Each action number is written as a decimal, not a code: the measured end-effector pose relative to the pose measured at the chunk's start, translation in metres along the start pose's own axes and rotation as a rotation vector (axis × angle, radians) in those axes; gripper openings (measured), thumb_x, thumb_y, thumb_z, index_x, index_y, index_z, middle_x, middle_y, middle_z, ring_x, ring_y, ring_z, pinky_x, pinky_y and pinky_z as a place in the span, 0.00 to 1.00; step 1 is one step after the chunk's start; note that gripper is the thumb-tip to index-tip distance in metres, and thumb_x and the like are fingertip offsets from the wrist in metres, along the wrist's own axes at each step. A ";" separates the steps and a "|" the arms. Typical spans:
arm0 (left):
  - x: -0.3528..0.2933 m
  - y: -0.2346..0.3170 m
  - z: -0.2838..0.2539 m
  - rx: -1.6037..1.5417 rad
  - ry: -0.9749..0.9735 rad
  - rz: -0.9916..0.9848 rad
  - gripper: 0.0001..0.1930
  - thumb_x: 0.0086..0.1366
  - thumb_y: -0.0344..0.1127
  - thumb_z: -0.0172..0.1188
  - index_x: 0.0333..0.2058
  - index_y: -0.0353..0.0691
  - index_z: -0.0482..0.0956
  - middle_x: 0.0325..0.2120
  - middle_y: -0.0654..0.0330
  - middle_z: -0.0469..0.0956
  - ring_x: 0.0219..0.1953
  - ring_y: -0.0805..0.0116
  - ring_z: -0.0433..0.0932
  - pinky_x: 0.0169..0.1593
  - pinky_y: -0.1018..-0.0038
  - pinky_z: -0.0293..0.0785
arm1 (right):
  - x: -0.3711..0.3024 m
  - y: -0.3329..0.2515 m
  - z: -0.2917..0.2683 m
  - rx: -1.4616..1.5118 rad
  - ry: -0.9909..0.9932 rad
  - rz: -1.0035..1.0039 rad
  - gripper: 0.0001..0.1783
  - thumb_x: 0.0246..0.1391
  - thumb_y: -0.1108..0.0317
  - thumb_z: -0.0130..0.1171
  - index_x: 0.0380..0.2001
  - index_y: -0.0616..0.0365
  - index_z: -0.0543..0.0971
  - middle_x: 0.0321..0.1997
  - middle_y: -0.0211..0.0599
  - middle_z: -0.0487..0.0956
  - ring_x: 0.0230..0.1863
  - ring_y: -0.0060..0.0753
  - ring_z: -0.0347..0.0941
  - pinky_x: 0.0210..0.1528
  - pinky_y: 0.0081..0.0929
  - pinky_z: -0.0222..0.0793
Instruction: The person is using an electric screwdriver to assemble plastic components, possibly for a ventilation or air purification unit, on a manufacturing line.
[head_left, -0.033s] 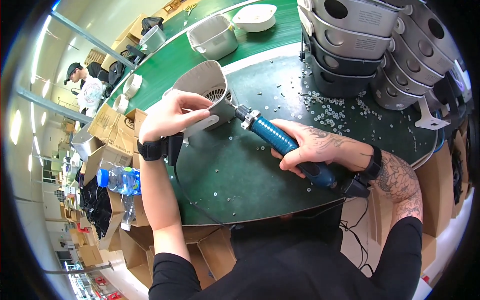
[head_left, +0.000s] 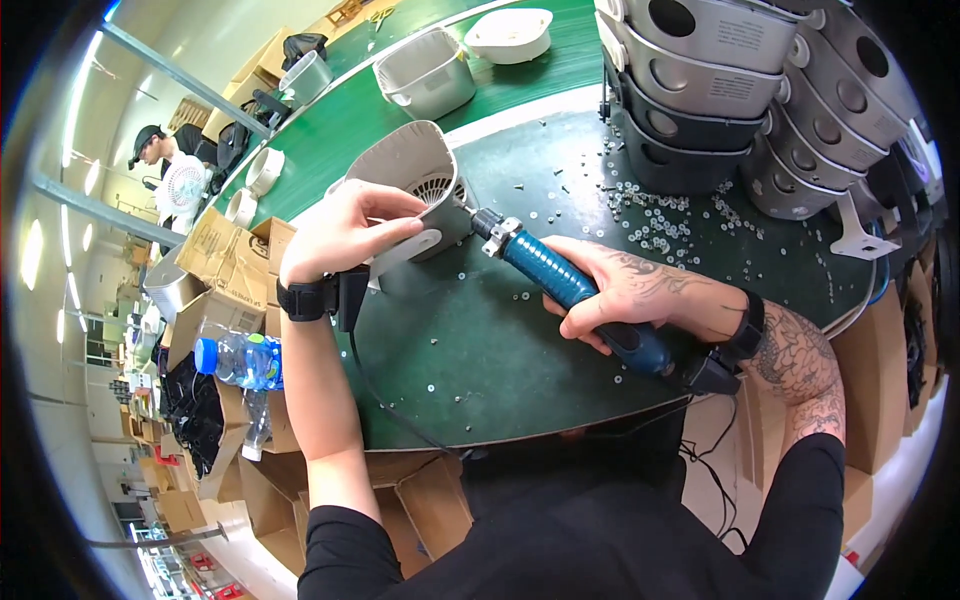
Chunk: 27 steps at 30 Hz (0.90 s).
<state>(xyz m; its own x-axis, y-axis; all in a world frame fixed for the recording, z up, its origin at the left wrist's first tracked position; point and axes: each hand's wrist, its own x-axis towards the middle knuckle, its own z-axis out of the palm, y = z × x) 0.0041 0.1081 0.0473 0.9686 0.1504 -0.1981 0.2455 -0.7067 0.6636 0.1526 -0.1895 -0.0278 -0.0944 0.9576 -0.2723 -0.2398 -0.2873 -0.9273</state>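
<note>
My left hand (head_left: 345, 230) grips a light grey plastic housing (head_left: 410, 165) with a round vent grille, holding it on its side on the dark green mat (head_left: 480, 370). My right hand (head_left: 620, 295) is closed around a blue electric screwdriver (head_left: 545, 268). Its metal tip touches the housing's lower edge next to the grille. A black band sits on each wrist, and a cable runs from the screwdriver's back end off the table's near edge.
Loose screws and washers (head_left: 650, 215) lie scattered on the mat's right. Stacked grey housings (head_left: 700, 90) fill the top right. A green conveyor belt (head_left: 350, 110) carries another housing (head_left: 425, 75). A water bottle (head_left: 240, 358) and cardboard boxes stand at left, with another person (head_left: 160, 150) beyond.
</note>
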 end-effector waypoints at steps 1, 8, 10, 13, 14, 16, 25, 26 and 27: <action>0.001 0.002 0.002 0.044 -0.002 -0.035 0.16 0.67 0.41 0.67 0.46 0.35 0.86 0.35 0.58 0.87 0.37 0.75 0.83 0.43 0.75 0.79 | 0.000 -0.001 -0.001 0.001 0.001 0.000 0.43 0.47 0.80 0.66 0.66 0.57 0.59 0.39 0.35 0.71 0.23 0.26 0.75 0.24 0.26 0.74; 0.020 -0.008 0.014 0.317 0.243 0.067 0.14 0.69 0.39 0.61 0.42 0.33 0.85 0.35 0.51 0.86 0.36 0.61 0.84 0.44 0.70 0.77 | -0.003 -0.006 -0.002 0.019 0.086 0.003 0.35 0.47 0.79 0.64 0.58 0.57 0.62 0.38 0.34 0.71 0.24 0.25 0.75 0.24 0.27 0.75; 0.024 -0.013 0.015 0.212 0.340 0.000 0.14 0.69 0.38 0.61 0.43 0.33 0.85 0.34 0.51 0.86 0.36 0.62 0.85 0.43 0.70 0.78 | -0.001 -0.004 0.003 0.062 0.027 -0.018 0.35 0.47 0.80 0.64 0.59 0.58 0.62 0.37 0.34 0.71 0.24 0.25 0.75 0.23 0.26 0.75; 0.027 -0.014 0.019 0.172 0.372 0.005 0.13 0.69 0.37 0.61 0.43 0.32 0.85 0.34 0.51 0.87 0.35 0.65 0.85 0.42 0.71 0.78 | 0.000 0.002 0.005 0.052 -0.018 -0.011 0.37 0.47 0.80 0.65 0.60 0.58 0.62 0.37 0.35 0.71 0.24 0.26 0.76 0.23 0.25 0.74; 0.028 -0.014 0.022 0.133 0.390 0.006 0.13 0.69 0.37 0.61 0.43 0.32 0.85 0.34 0.50 0.87 0.35 0.67 0.85 0.42 0.72 0.78 | 0.001 0.003 0.005 0.033 -0.037 0.009 0.38 0.47 0.80 0.65 0.60 0.58 0.61 0.37 0.35 0.71 0.24 0.26 0.76 0.23 0.25 0.74; 0.027 -0.007 0.026 0.111 0.385 -0.005 0.13 0.69 0.37 0.62 0.43 0.31 0.85 0.33 0.50 0.87 0.35 0.67 0.85 0.42 0.72 0.78 | 0.003 0.006 0.004 0.020 -0.046 0.012 0.39 0.46 0.80 0.65 0.61 0.58 0.61 0.37 0.35 0.71 0.23 0.26 0.75 0.23 0.26 0.74; 0.027 -0.002 0.034 0.081 0.377 0.049 0.13 0.69 0.36 0.63 0.43 0.31 0.85 0.32 0.51 0.87 0.33 0.68 0.85 0.40 0.73 0.78 | 0.004 0.003 0.003 0.002 -0.041 0.029 0.42 0.46 0.81 0.65 0.64 0.58 0.59 0.36 0.36 0.71 0.24 0.27 0.76 0.24 0.27 0.75; 0.027 -0.001 0.034 0.087 0.366 0.043 0.13 0.69 0.36 0.63 0.43 0.31 0.85 0.32 0.51 0.87 0.33 0.68 0.85 0.40 0.73 0.78 | 0.004 0.004 0.002 0.014 -0.039 0.013 0.43 0.46 0.81 0.65 0.65 0.58 0.58 0.36 0.36 0.71 0.24 0.27 0.75 0.24 0.27 0.75; 0.027 0.000 0.034 0.093 0.354 0.037 0.13 0.68 0.36 0.63 0.43 0.31 0.85 0.32 0.51 0.87 0.33 0.68 0.85 0.40 0.73 0.78 | 0.004 0.005 0.001 0.026 -0.037 -0.003 0.44 0.46 0.81 0.65 0.66 0.58 0.57 0.36 0.36 0.71 0.24 0.27 0.75 0.24 0.27 0.75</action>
<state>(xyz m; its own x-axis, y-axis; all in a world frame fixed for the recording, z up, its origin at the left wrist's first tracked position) 0.0288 0.0886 0.0174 0.9346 0.3419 0.0978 0.2209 -0.7738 0.5937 0.1497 -0.1868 -0.0328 -0.1291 0.9570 -0.2597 -0.2653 -0.2857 -0.9209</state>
